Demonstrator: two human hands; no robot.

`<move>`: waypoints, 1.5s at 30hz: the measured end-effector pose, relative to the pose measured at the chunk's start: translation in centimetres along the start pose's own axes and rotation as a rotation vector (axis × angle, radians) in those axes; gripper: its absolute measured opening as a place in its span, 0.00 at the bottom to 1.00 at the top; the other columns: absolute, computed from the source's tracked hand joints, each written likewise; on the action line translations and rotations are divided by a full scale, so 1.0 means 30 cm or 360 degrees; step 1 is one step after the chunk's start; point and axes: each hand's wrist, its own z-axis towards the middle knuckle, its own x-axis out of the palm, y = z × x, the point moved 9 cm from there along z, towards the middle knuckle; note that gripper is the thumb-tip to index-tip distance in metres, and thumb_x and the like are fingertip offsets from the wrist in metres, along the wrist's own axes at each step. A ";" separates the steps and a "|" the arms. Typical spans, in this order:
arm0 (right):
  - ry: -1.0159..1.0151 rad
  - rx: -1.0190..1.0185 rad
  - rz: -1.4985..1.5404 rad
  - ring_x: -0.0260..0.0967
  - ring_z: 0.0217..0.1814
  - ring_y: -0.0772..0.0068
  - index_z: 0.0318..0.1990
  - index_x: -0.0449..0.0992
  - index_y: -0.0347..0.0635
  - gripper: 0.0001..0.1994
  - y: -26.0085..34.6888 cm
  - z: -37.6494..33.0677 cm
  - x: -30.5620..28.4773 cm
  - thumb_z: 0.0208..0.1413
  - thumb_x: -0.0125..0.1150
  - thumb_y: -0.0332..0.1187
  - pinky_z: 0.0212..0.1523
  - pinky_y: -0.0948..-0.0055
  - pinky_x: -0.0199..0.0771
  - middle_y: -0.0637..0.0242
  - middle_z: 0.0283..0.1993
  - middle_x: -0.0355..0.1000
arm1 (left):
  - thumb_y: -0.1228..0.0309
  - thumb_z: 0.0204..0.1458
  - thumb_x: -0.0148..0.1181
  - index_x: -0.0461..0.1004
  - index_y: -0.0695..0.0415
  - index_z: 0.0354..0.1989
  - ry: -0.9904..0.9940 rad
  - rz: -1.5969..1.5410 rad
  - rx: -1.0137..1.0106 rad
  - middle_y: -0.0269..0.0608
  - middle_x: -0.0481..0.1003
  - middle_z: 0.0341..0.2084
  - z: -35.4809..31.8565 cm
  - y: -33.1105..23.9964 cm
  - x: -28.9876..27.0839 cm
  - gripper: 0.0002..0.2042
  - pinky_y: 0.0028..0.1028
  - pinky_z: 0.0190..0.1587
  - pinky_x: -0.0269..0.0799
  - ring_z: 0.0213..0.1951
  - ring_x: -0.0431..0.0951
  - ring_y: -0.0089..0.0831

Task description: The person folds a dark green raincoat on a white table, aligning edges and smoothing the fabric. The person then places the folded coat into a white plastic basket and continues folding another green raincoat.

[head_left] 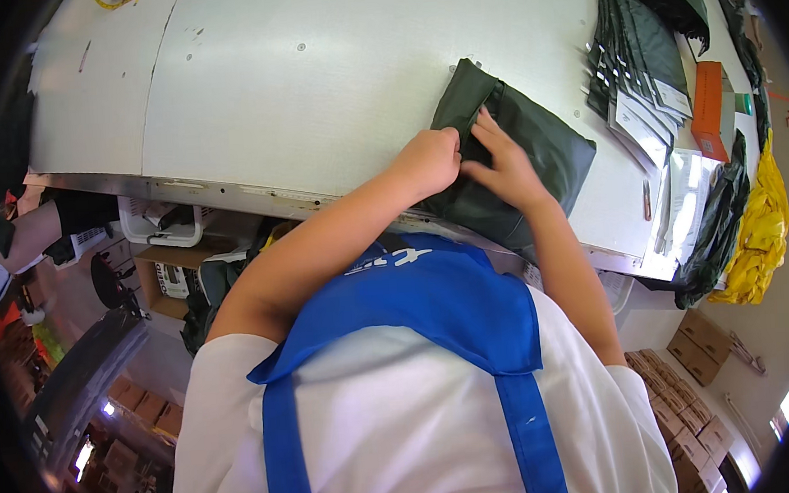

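Observation:
A dark green, slightly shiny folded fabric piece (546,138) lies slantwise at the table's front edge, and its lower corner reaches over that edge. A raised fold runs across its upper left part. My left hand (432,161) is closed at this fold, its fingers pinching the dark green fabric. Just to the right, my right hand (507,165) rests on the piece with fingers stretched and thumb apart. Whether the piece is a garment or a bag, I cannot tell.
On the pale table (313,89), a fanned stack of dark green packets (641,64) with white labels lies at right, near an orange box (710,111). Black plastic (717,227) and yellow plastic (757,233) hang off the right end. A white basket (163,223) sits below the table.

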 end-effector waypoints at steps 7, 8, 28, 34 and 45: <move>-0.0104 0.0255 -0.1167 0.40 0.73 0.61 0.64 0.59 0.54 0.43 -0.028 -0.147 0.023 0.38 0.64 0.59 0.69 0.57 0.38 0.63 0.70 0.48 | 0.73 0.47 0.54 0.68 0.64 0.30 -0.0022 0.0325 0.0174 0.59 0.73 0.21 -0.016 -0.107 0.033 0.06 0.46 0.33 0.70 0.28 0.75 0.55; -0.0111 0.0256 -0.1175 0.40 0.73 0.61 0.64 0.59 0.54 0.43 -0.043 -0.137 0.022 0.38 0.64 0.59 0.69 0.57 0.38 0.63 0.70 0.48 | 0.73 0.47 0.53 0.68 0.64 0.30 -0.0018 0.0363 0.0174 0.59 0.73 0.21 -0.005 -0.108 0.042 0.07 0.46 0.32 0.70 0.28 0.75 0.55; -0.0347 -0.0480 -0.0755 0.63 0.31 0.70 0.28 0.73 0.47 0.04 0.146 -0.262 0.156 0.42 0.54 0.30 0.34 0.70 0.62 0.70 0.27 0.64 | 0.75 0.43 0.54 0.69 0.66 0.29 0.0175 0.0795 0.0151 0.58 0.75 0.23 0.107 -0.106 0.150 0.07 0.43 0.34 0.73 0.31 0.77 0.51; -0.0474 -0.0385 -0.0543 0.66 0.35 0.66 0.30 0.73 0.44 0.06 0.152 -0.273 0.125 0.42 0.54 0.26 0.36 0.68 0.64 0.68 0.32 0.70 | 0.74 0.44 0.53 0.69 0.66 0.30 0.0209 0.0787 0.0183 0.58 0.75 0.24 0.092 -0.109 0.132 0.07 0.45 0.35 0.72 0.32 0.76 0.53; -0.0865 -0.0301 -0.0295 0.69 0.34 0.63 0.30 0.73 0.44 0.09 0.264 -0.236 -0.053 0.39 0.57 0.20 0.39 0.67 0.66 0.67 0.30 0.72 | 0.73 0.47 0.59 0.70 0.58 0.29 -0.0224 0.0341 0.0463 0.44 0.72 0.22 -0.269 -0.197 -0.052 0.05 0.36 0.30 0.70 0.27 0.74 0.44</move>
